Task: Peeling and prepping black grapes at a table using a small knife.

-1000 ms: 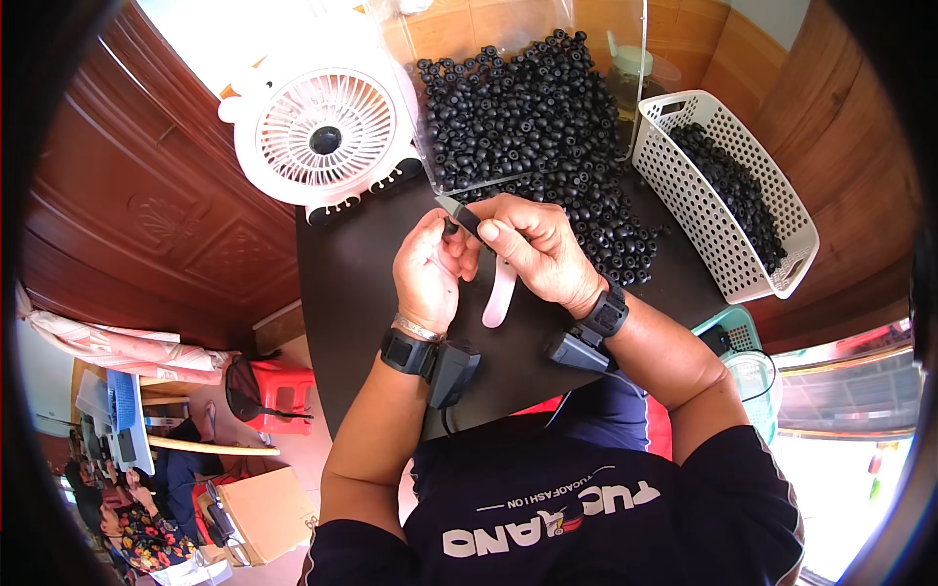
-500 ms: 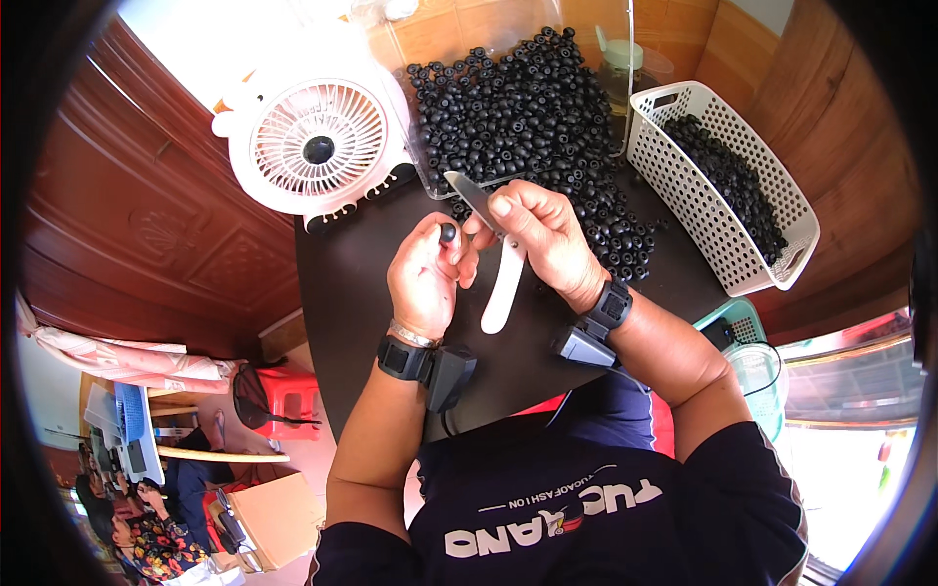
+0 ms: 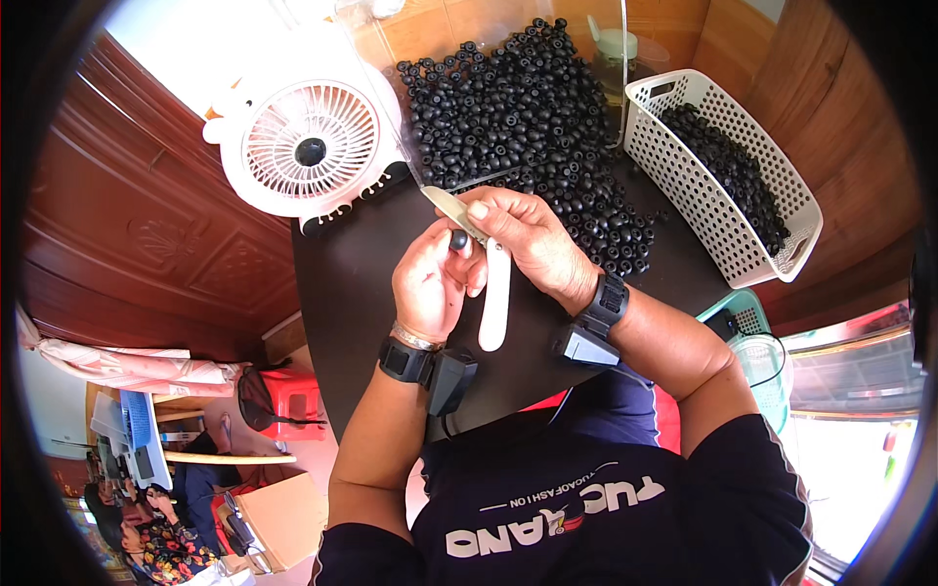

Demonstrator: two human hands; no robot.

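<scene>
Over the dark table (image 3: 357,264), my left hand (image 3: 428,283) pinches a small round black part (image 3: 458,239) between thumb and fingers. My right hand (image 3: 537,239) grips a folding knife (image 3: 495,298) near the joint of blade and handle. Its pale handle hangs down below the fingers, and the blade points up and left. The blade lies close above the black part; whether it touches cannot be made out. Just beyond my hands spreads a large heap of similar black parts (image 3: 508,112), many with a hole in the end. Some spill toward my right wrist.
A pink-and-white fan (image 3: 311,151) stands left of the heap, beside a clear plastic edge. At right is a white perforated basket (image 3: 689,200) with black parts inside. A lidded jar (image 3: 616,49) stands behind. Green baskets (image 3: 757,366), a red stool (image 3: 293,402) and another person (image 3: 161,532) are farther off.
The knife has turned in my right hand, so its handle hangs more upright and lower. The blade has come nearer the black part. My left hand has shifted slightly right, still pinching it.
</scene>
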